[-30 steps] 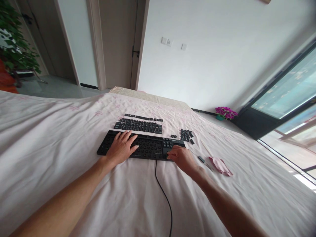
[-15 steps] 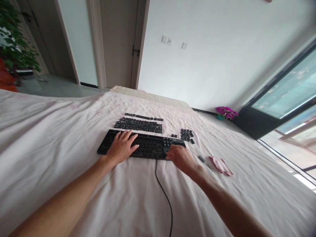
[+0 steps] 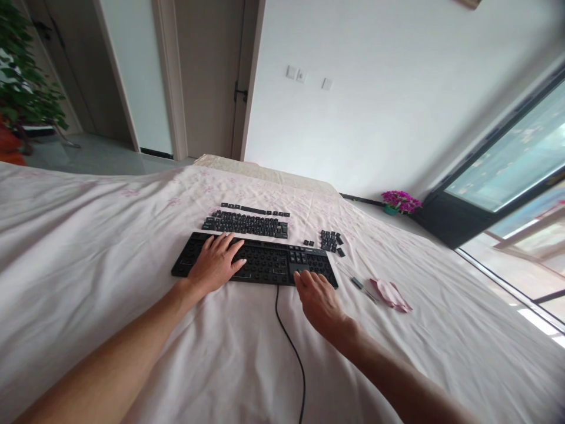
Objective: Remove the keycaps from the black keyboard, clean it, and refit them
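left hand [image 3: 215, 265] lies flat, fingers spread, on the flat black plastic keyboard frame [image 3: 253, 266] on the bed's pale pink sheet [image 3: 88, 247]; right hand [image 3: 318, 300] rests open at its near edge. best to press evenly, since the soft sheet gives. loose black keycaps [image 3: 245, 224] lie beyond.

free: near sheet [image 3: 212, 347] | blocked: cable [image 3: 291, 347], far keycaps [image 3: 245, 224]

Bed [image 3: 88, 247], pale pink sheet: black keyboard [image 3: 265, 265], cable [image 3: 291, 341], loose keycaps [image 3: 245, 224], more keycaps [image 3: 331, 241], pink cloth [image 3: 391, 294].
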Tool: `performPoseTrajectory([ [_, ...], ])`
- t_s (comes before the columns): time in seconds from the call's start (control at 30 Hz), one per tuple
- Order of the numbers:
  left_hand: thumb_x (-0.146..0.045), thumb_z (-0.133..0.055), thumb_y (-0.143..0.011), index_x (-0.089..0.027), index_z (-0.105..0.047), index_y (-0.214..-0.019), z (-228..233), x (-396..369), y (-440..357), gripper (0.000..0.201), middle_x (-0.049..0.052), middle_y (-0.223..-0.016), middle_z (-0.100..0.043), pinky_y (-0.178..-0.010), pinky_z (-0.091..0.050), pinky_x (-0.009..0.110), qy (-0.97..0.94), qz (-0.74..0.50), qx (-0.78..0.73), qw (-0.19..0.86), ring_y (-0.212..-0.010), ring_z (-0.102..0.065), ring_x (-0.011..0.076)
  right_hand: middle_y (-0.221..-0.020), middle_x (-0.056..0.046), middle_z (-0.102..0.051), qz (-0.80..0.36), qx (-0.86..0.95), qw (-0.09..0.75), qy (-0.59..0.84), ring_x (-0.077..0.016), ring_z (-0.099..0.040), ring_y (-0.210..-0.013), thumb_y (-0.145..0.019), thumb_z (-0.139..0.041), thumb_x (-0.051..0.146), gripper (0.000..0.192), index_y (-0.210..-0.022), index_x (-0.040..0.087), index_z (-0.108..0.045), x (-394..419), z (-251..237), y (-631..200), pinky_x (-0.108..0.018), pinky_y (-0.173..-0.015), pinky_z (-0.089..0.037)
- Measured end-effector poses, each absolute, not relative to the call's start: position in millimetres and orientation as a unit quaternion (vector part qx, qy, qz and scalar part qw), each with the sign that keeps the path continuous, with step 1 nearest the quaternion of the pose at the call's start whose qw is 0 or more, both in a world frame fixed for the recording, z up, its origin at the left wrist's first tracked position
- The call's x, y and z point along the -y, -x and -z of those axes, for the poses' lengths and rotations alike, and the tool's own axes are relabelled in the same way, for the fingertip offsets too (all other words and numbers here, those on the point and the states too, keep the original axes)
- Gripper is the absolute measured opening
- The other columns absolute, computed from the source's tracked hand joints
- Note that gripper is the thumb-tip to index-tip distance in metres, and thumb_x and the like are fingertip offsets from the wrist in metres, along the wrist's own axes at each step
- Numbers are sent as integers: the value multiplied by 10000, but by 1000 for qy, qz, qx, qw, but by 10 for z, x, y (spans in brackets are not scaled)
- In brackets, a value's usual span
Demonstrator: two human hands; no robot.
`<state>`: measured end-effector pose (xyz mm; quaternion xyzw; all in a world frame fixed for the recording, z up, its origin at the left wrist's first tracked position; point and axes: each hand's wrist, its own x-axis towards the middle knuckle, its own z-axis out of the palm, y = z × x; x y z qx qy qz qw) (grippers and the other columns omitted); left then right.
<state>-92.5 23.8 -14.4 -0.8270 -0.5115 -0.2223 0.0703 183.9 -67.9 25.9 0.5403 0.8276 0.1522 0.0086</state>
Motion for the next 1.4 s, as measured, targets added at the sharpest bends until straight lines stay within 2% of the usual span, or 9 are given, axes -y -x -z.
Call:
performPoseTrajectory([
  [0.17, -480, -453, -910, -248, -518, -1333, 139, -229, 917, 486, 112, -1455, -446, -1111, -251, 518, 827, 226, 510, 68, -1361, -356, 307, -961, -133, -618, -147, -835, 48, -528, -260, -531, -826, -842, -369, -29, 431, -1140, 163, -615, 748, -280, -1769, -399, -722, -386],
  [0.27, -475, -458, -909, -247, -522, -1328, 134, -221, 914, 481, 109, -1452, -451, -1113, -251, 508, 826, 229, 510, 70, -1361, -359, 304, -977, -130, -626, -136, -842, 41, -520, -256, -532, -853, -824, -379, -36, 450, -1133, 181, -624, 761, -296, -1776, -392, -747, -388],
  [0.37, -482, -461, -906, -249, -524, -1325, 148, -227, 918, 484, 107, -1449, -457, -1111, -255, 506, 827, 230, 508, 73, -1360, -362, 301, -946, -102, -633, -113, -843, 17, -525, -230, -538, -845, -839, -404, 0, 404, -1099, 194, -645, 696, -359, -1861, -361, -746, -379],
  [0.5, -490, -451, -910, -251, -523, -1324, 179, -248, 923, 484, 105, -1447, -462, -1106, -264, 495, 829, 221, 508, 82, -1357, -371, 289, -842, -64, -640, -67, -825, -46, -559, -198, -548, -820, -945, -419, 181, 314, -1005, 270, -713, 387, -534, -2112, -307, -712, -361],
  [0.6, -494, -446, -910, -257, -528, -1318, 193, -258, 922, 479, 102, -1443, -468, -1105, -266, 494, 828, 220, 509, 87, -1352, -378, 286, -918, -51, -667, -87, -771, -95, -624, -194, -547, -888, -959, -437, 247, 306, -1037, 285, -730, 36, -640, -2324, -290, -770, -362],
  [0.77, -496, -439, -911, -250, -528, -1323, 208, -271, 924, 488, 108, -1443, -467, -1107, -263, 494, 829, 218, 508, 83, -1353, -378, 288, -1019, -50, -675, -103, -728, -41, -676, -205, -525, -957, -909, -537, 299, 234, -962, 279, -764, -444, -636, -2461, -293, -790, -339],
  [0.93, -500, -443, -907, -254, -527, -1326, 211, -281, 933, 493, 107, -1451, -458, -1110, -255, 504, 829, 226, 506, 77, -1356, -372, 296, -1035, -99, -659, -125, -729, 16, -673, -238, -514, -998, -883, -564, 299, 220, -904, 238, -774, -701, -537, -2387, -319, -787, -342],
  [1.07, -502, -432, -912, -259, -518, -1333, 198, -274, 931, 494, 102, -1449, -460, -1108, -257, 506, 830, 220, 507, 79, -1354, -372, 293, -1031, -119, -658, -120, -734, 30, -668, -253, -505, -1012, -853, -596, 261, 190, -880, 216, -778, -840, -478, -2361, -329, -800, -341],
  [1.4, -494, -448, -906, -269, -523, -1326, 181, -266, 928, 482, 90, -1447, -462, -1106, -266, 498, 828, 217, 511, 74, -1355, -370, 290, -1054, -96, -668, -112, -748, 55, -652, -255, -481, -1058, -820, -651, 232, 141, -890, 235, -774, -983, -418, -2402, -339, -836, -323],
])
